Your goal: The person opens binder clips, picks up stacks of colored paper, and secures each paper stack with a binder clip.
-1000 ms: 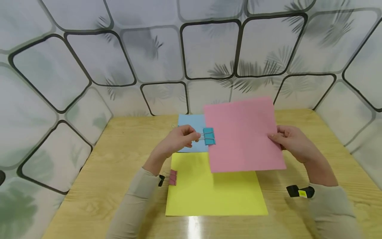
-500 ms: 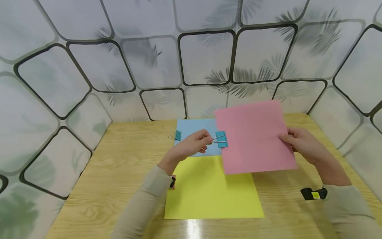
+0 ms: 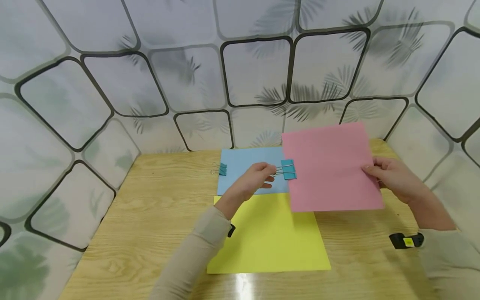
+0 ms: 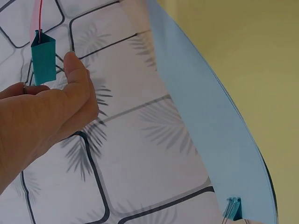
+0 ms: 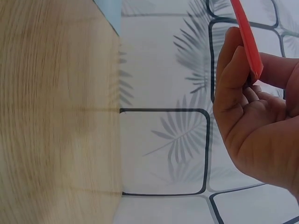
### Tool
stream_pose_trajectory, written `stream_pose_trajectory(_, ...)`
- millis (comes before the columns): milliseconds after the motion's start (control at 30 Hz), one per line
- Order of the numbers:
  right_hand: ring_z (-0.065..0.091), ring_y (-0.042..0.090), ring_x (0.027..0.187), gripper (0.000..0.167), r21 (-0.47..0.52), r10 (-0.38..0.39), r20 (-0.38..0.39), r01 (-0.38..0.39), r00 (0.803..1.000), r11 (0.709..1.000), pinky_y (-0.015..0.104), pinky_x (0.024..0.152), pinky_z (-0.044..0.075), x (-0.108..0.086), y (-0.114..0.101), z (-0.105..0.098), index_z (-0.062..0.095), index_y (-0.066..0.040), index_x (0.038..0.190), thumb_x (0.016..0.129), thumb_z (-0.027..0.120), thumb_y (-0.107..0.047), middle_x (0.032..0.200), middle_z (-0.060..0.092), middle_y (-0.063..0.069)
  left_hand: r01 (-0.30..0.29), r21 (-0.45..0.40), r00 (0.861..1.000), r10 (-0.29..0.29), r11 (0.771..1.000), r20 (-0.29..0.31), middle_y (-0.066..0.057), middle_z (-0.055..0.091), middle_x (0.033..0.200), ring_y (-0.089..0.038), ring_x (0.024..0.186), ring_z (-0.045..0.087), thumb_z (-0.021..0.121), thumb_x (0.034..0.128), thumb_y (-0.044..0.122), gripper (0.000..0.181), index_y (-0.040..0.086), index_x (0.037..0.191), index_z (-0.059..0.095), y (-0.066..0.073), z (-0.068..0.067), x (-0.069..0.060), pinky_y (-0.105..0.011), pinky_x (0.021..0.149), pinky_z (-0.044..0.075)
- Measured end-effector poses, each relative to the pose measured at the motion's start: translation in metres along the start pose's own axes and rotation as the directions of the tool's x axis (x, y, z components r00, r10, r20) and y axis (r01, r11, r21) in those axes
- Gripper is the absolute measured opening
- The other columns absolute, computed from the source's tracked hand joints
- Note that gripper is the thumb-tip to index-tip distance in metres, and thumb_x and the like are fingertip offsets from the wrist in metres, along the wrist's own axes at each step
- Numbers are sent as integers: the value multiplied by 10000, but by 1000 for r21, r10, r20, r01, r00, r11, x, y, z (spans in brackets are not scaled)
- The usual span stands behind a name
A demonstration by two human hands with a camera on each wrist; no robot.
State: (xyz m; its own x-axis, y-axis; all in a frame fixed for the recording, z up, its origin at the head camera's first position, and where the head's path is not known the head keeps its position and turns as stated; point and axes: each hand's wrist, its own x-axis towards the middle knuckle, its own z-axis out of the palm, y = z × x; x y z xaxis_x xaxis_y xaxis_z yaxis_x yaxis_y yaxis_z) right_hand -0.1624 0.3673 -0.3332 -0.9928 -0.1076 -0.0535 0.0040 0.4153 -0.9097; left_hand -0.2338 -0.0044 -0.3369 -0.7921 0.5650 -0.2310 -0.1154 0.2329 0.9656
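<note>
Pink paper [image 3: 330,171] is held up above the table, its right edge pinched between thumb and fingers of my right hand [image 3: 393,177]. On its left edge sits a teal binder clip [image 3: 288,169]. My left hand [image 3: 255,179] pinches the wire handles of that clip; in the left wrist view the clip body [image 4: 44,60] stands just past the fingertips. Below and behind lie a blue sheet [image 3: 247,162] with another teal binder clip [image 3: 223,169] on its left edge, and a yellow sheet [image 3: 270,241] in front of it. The pink paper covers part of both.
The wooden table [image 3: 157,216] carries the sheets. A patterned wall covering [image 3: 258,71] rises behind the table and along both sides. Black wrist straps show at both sleeves.
Both hands have moved right with the pink paper and its clip, uncovering more of the blue sheet. The pink clip at the yellow sheet's left edge is now hidden behind the left arm.
</note>
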Motion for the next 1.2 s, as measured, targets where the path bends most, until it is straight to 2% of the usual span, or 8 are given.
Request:
stream_pose_trajectory(267, 607, 84, 698, 226, -9, 49, -34, -49, 998, 999, 281, 610, 524, -1, 10, -17, 666, -251, 945, 1058, 482, -186, 811, 650, -94, 33, -60, 999, -34, 998, -14, -189, 446, 1460, -388, 1349, 421, 480, 1063, 279, 447, -63, 1348, 516, 5, 18, 11, -437, 1083, 417)
stream_pose_trajectory(400, 621, 71, 710, 215, -17, 76, -56, -77, 996, 997, 273, 619, 536, -2, 17, -22, 665, -266, 938, 1054, 495, -202, 814, 654, -116, 39, -75, 999, -40, 996, -11, -174, 472, 1442, -388, 1347, 413, 497, 1057, 280, 463, -77, 1352, 517, 6, 26, 15, -439, 1082, 419)
stream_pose_trajectory(633, 607, 24, 733, 153, -89, 96, -117, -107, 988, 990, 261, 626, 540, -4, 28, -28, 653, -142, 1020, 1039, 529, -230, 823, 632, -171, 33, -59, 999, -33, 998, -10, -152, 529, 1391, -392, 1348, 413, 518, 1048, 277, 424, -55, 1308, 565, 2, 37, 24, -445, 1079, 421)
stream_pose_trajectory(767, 589, 20, 718, 116, -84, 134, -146, -147, 980, 986, 265, 616, 534, -6, 32, -32, 651, -181, 985, 1024, 558, -238, 811, 615, -177, 34, -36, 999, -34, 999, -3, -122, 556, 1362, -351, 1349, 439, 524, 1047, 277, 412, -43, 1300, 583, 0, 43, 28, -451, 1085, 414)
stream_pose_trajectory(833, 591, 25, 719, 166, -82, 150, -154, -164, 977, 983, 270, 618, 538, -7, 34, -34, 652, -113, 1045, 1021, 565, -252, 819, 609, -176, 36, -26, 999, -36, 999, -2, -106, 563, 1355, -317, 1349, 455, 524, 1046, 283, 415, -40, 1299, 588, -2, 47, 31, -445, 1084, 415)
stream_pose_trajectory(967, 595, 26, 721, 449, -100, 186, -169, -205, 968, 974, 272, 623, 540, -9, 39, -36, 549, 114, 1210, 1021, 558, -292, 833, 593, -170, 35, -14, 999, -35, 999, 2, -93, 571, 1351, -280, 1334, 479, 531, 1043, 286, 409, -33, 1288, 605, -4, 52, 37, -440, 1081, 420)
stream_pose_trajectory(1033, 593, 27, 714, 509, -96, 206, -176, -225, 963, 970, 271, 621, 537, -11, 42, -37, 509, 158, 1228, 1021, 557, -305, 828, 589, -166, 36, -14, 999, -36, 999, 4, -91, 577, 1344, -278, 1329, 484, 536, 1041, 286, 401, -27, 1278, 616, -5, 55, 39, -440, 1080, 420)
stream_pose_trajectory(1200, 583, 37, 690, 350, -58, 229, -185, -244, 956, 968, 266, 604, 525, -15, 48, -41, 612, 29, 1094, 1016, 567, -310, 793, 602, -159, 45, -12, 999, -45, 999, 4, -88, 590, 1331, -289, 1326, 489, 538, 1040, 288, 375, -3, 1254, 636, -6, 61, 44, -449, 1079, 420)
